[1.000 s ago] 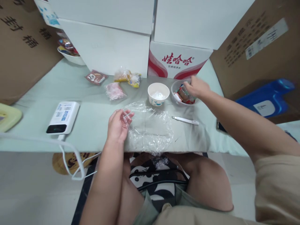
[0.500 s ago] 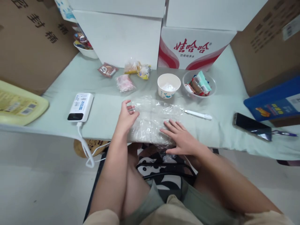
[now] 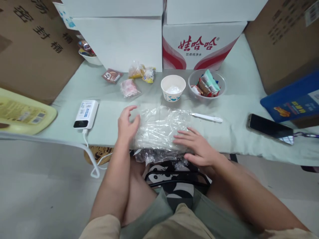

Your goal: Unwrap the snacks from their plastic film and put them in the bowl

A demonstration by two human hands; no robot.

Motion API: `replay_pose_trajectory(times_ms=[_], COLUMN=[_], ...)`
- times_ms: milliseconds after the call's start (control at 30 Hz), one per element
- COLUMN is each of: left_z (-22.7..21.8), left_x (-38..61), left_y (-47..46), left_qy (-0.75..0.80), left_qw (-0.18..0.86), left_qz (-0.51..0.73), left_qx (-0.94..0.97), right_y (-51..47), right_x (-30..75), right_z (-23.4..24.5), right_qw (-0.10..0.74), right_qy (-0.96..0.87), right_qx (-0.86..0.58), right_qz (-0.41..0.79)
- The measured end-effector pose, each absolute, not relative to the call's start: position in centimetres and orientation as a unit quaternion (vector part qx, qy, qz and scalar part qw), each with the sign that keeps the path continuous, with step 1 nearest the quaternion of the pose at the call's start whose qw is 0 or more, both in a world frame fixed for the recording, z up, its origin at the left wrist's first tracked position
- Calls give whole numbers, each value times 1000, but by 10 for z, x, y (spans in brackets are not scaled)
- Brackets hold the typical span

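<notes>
The fingers of my left hand (image 3: 127, 127) stand wide, thumb curved away from the rest, at the left side of the clear plastic sheet (image 3: 157, 129). The fingers of my right hand (image 3: 200, 149) are spread, palm down, by its right front corner; I cannot tell how firmly they press. Neither hand has anything gripped.

A second ago my right hand was over at the clear bowl (image 3: 223, 87), on the wrapped snacks (image 3: 208, 83); half a second later it had come back to the sheet, and it is there now. The sheet lies on the surface (image 3: 109, 103) right before me, and since the last frame a broader strip of it droops over the front edge. The white-handled tool (image 3: 206, 117) is unmoved just beyond its right side, and the paper bowl (image 3: 171, 97) stands behind it as before.
</notes>
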State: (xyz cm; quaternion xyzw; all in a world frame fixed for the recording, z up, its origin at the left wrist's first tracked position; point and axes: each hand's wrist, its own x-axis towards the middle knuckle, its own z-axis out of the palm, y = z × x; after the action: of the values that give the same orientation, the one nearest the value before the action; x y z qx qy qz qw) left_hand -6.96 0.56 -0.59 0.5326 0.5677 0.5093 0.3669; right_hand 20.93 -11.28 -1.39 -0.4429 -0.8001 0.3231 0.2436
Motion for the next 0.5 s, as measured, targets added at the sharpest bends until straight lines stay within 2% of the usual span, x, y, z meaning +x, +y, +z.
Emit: replay_pose_trajectory(times_ms=[100, 200, 300, 500], left_z=[-8, -16, -26, -37], left_x=[-59, -54, -55, -60], left_y=[-1, -2, 2, 7], left_qy=[513, 506, 529, 535], left_qw=[383, 399, 360, 287], left_qz=[392, 305, 225, 152], left_qx=[661, 701, 735, 780], right_y=[-106, -96, -90, -93], right_x=[209, 206, 206, 214], right_z=[-14, -24, -38, -53], right_qw=[305, 246, 178, 184], right_qy=[-748, -763, -782, -766], right_qx=[-533, -551, -550, -573], right_qz=[253, 232, 233, 227])
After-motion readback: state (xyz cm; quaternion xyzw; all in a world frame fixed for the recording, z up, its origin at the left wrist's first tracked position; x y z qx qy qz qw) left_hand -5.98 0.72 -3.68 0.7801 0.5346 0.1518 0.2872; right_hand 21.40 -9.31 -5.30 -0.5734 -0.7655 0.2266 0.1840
